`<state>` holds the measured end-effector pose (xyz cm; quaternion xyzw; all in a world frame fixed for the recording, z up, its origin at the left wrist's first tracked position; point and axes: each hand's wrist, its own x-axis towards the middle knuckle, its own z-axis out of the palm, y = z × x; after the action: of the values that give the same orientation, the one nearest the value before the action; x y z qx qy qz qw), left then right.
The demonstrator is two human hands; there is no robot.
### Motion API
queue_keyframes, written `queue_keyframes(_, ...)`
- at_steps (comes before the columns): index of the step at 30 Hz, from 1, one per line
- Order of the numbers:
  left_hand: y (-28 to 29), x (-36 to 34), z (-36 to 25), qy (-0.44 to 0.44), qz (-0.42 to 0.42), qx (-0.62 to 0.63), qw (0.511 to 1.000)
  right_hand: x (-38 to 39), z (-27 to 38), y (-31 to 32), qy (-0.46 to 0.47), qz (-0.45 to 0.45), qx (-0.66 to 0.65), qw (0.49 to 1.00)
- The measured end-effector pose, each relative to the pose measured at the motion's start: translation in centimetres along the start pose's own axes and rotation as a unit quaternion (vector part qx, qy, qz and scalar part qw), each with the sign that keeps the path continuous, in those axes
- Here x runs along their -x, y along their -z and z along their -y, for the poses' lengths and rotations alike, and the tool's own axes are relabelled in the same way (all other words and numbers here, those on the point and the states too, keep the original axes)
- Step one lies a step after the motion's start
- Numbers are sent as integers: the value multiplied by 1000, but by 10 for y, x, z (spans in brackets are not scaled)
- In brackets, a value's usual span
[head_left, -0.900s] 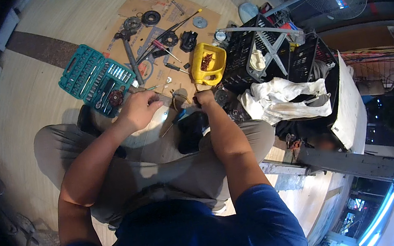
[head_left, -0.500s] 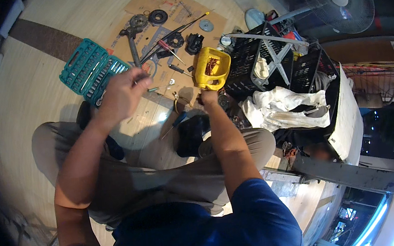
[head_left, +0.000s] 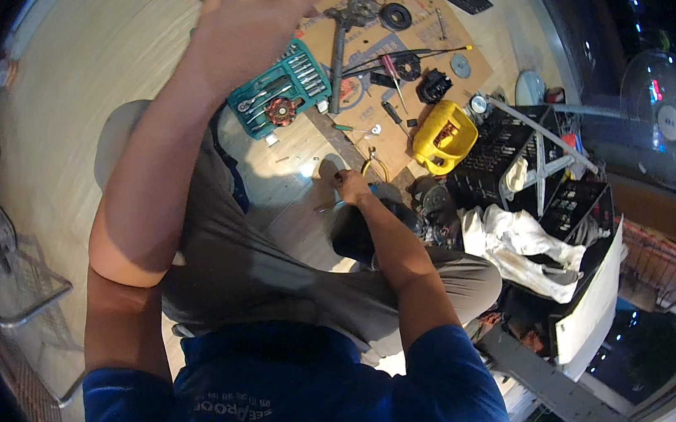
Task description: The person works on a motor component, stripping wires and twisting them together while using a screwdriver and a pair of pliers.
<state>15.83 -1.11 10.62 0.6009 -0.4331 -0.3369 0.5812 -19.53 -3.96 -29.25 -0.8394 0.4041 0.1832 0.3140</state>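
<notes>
My left hand (head_left: 262, 21) is raised high at the upper edge, blurred and partly cut off; a dark patch shows at its fingers. Beneath it lies an open teal socket set case (head_left: 314, 89) with a ratchet and sockets. A round copper-coloured part (head_left: 281, 112) rests on the case's near edge. My right hand (head_left: 348, 185) is low over the floor, fingers curled; what they hold is hidden. Near it are yellow-handled pliers (head_left: 375, 162). Farther right stands a cut-open yellow jug (head_left: 448, 140) with reddish bits inside, apart from the hand.
A cardboard sheet (head_left: 418, 35) carries a hammer (head_left: 337, 57), a red-handled screwdriver (head_left: 392, 71), a black ring (head_left: 396, 17) and other parts. At the right are black crates (head_left: 475, 166), a white cloth (head_left: 517, 249) and a fan (head_left: 668, 122). My legs are folded in front.
The view has turned, shifting the scene rightward. My left hand has risen away from the socket case, uncovering the copper-coloured part. My right hand has left the yellow jug and come nearer to me.
</notes>
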Motion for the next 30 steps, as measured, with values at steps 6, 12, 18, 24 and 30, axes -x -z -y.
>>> queue_keyframes(6,3,13,4,45,-56,-29,997,-25,53,3,17,-8,-72,997)
queue_keyframes(12,9,16,-1,52,-56,44,996,-91,103,-19,-37,-154,-209,965)
queue_keyframes(18,9,14,-15,91,-55,67,992,-158,132,-47,-129,-232,-384,884)
queue_keyframes(24,23,6,-8,53,46,160,985,-175,153,-11,-199,-222,-305,904)
queue_keyframes(30,20,7,-4,54,24,211,976,-171,172,5,-194,-138,-662,711)
